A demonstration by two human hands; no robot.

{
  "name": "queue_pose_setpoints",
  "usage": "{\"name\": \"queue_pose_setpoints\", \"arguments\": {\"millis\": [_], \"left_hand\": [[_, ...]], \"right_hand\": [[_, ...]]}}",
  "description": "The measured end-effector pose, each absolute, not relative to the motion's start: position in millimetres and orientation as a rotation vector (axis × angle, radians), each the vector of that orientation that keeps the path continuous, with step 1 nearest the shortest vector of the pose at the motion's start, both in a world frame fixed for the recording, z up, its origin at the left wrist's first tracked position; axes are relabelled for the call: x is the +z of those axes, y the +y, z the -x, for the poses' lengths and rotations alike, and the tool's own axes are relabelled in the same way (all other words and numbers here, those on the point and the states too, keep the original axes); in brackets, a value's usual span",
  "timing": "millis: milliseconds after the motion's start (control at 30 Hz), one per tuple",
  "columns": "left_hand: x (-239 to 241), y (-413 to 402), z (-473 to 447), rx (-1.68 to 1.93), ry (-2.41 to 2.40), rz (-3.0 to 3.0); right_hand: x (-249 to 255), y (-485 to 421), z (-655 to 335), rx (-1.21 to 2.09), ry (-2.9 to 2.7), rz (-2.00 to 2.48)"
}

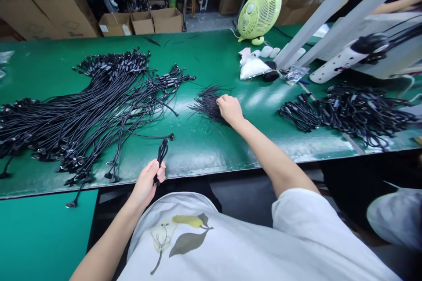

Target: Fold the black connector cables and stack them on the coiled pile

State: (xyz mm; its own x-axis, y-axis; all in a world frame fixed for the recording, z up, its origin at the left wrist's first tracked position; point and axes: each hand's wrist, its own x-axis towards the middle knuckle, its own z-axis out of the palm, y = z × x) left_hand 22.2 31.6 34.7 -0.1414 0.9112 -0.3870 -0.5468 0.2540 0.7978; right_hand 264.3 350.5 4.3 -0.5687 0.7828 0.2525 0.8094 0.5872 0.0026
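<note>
My left hand [148, 183] is closed around a folded black cable [162, 151], whose looped end stands up from the fist near the table's front edge. At the middle of the table, my right hand [229, 107] reaches into a loose pile of thin black twist ties [208, 103]. Its fingertips are pinched together against the pile, and what lies between them is hidden. Left of both hands spreads a large heap of straight black cables [99, 92] with connectors at their ends. One cable end [171, 136] lies just above the bundle in my left hand.
On the right lies a heap of folded black cables [356, 112]. A green fan [260, 11] stands at the back, near white packets [253, 68] and grey posts [325, 13]. Cardboard boxes [166, 20] line the far edge. Another person's sleeve [397, 217] shows at right.
</note>
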Motion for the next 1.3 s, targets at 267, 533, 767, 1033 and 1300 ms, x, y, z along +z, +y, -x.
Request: {"name": "queue_pose_setpoints", "arguments": {"millis": [267,533,767,1033,1300], "left_hand": [[45,43,-39,1.375,0.914,-0.297],[41,55,-45,1.547,1.013,-0.401],[25,48,-25,1.230,1.575,-1.146],[34,34,-21,1.061,1.401,-1.014],[24,31,-27,1.056,1.261,-0.771]], "right_hand": [[41,258,-222,0.724,-1.704,1.029],[7,117,-165,1.570,-1.516,0.839],[27,133,-166,0.295,-2.468,0.221],[64,155,-159,0.115,-2.844,-0.221],[63,139,-164,-0.393,-3.002,-0.482]]}}
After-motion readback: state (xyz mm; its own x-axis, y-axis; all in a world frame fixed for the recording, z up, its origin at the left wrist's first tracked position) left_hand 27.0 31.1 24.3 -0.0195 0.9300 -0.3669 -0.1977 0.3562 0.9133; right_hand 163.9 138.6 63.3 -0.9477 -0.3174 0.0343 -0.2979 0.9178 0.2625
